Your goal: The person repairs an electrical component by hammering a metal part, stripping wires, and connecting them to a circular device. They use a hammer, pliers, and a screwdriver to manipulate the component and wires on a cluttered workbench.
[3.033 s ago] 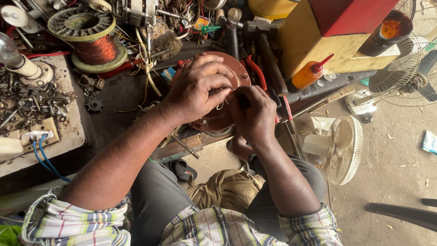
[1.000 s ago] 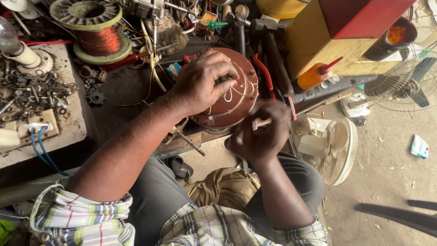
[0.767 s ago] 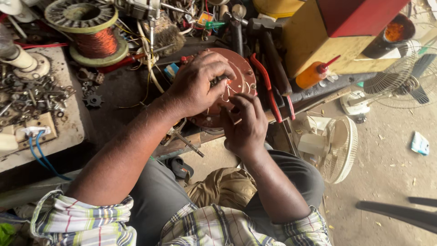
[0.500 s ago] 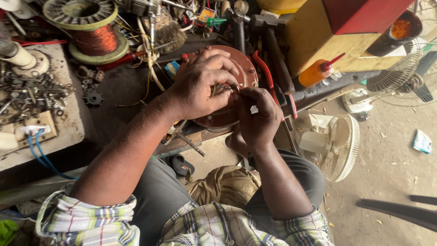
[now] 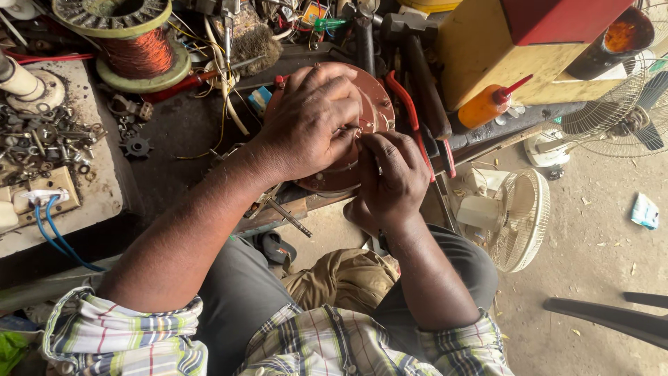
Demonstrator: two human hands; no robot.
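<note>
We're working on a round reddish-brown motor plate (image 5: 372, 111) that's sitting at the near edge of the cluttered workbench (image 5: 174, 132), right above our lap. Left hand (image 5: 313, 125) is lying over the top of the plate, fingers curled down and pressing on it, covering most of its face. Right hand (image 5: 393, 174) is touching the plate's lower right rim, fingertips pinched together on something thin where the two hands are meeting; can't tell what it is, too small and partly hidden. Red-handled pliers (image 5: 410, 115) are lying just beside the plate on the right, touching nothing we're holding. A copper wire spool (image 5: 136, 49) is standing well apart at upper left, with loose nuts and washers (image 5: 42, 136) scattered on the pale slab further left. An orange squeeze bottle (image 5: 490, 104) is leaning against the yellow box (image 5: 487, 49) to the right. A small white fan (image 5: 511, 216) is lying on the floor near our right knee.
</note>
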